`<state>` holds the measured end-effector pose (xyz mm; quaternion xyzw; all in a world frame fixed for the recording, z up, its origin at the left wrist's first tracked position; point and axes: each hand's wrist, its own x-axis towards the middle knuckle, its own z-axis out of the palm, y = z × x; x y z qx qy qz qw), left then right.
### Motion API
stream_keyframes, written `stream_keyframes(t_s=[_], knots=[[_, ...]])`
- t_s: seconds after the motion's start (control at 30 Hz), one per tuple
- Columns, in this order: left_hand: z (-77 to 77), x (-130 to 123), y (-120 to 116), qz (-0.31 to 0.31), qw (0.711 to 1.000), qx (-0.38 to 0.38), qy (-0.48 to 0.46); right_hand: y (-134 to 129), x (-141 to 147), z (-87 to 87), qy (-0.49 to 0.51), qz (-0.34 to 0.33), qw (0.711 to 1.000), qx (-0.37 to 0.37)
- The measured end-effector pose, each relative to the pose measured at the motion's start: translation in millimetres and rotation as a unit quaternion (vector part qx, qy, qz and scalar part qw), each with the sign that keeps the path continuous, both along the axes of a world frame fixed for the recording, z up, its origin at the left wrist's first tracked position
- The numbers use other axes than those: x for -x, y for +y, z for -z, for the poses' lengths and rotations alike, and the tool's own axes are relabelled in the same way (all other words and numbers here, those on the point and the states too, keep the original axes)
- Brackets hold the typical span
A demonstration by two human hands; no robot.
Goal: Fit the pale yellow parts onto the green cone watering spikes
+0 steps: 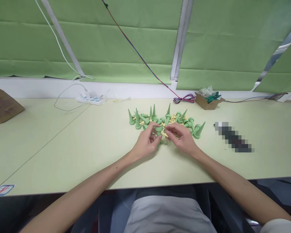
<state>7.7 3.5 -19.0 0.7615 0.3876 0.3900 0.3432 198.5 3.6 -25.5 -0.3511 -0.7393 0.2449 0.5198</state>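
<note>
My left hand (146, 140) is closed around a green plastic watering spike (159, 129), its wide collar up and its point toward the table. Close on its right, my right hand (183, 137) pinches a small yellow plastic piece (164, 134) between thumb and fingers, right beside the spike. Whether the yellow piece touches the spike I cannot tell. Behind both hands lies a pile of similar green spikes (137, 120), some standing point up and others lying down. Many small yellow pieces (176, 118) are scattered among them.
A small cardboard box (206, 103) with clear and green plastic stands at the back, beside coiled red and blue wire (185, 98). A power strip (92, 99) lies at back left, a brown paper bag (5, 105) at far left. A blurred-out dark object (234, 137) lies right.
</note>
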Motion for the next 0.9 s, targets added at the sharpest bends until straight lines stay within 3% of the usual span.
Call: stream_keyframes(t_s=[0.3,0.6,0.9], knots=[[-1.0,1.3,1.1,0.0,0.996,-0.069,0.06,-1.1,0.7,0.8,0.005,0.001,1.0,0.022],[-0.9,1.7,2.4,0.003,0.992,-0.108,0.066,-4.9,5.1,-2.2,0.077,-0.013,0.995,0.062],[0.1,1.9,1.9,0.003,0.995,-0.078,0.065,-4.0,5.3,0.7,0.098,-0.011,0.993,0.06]])
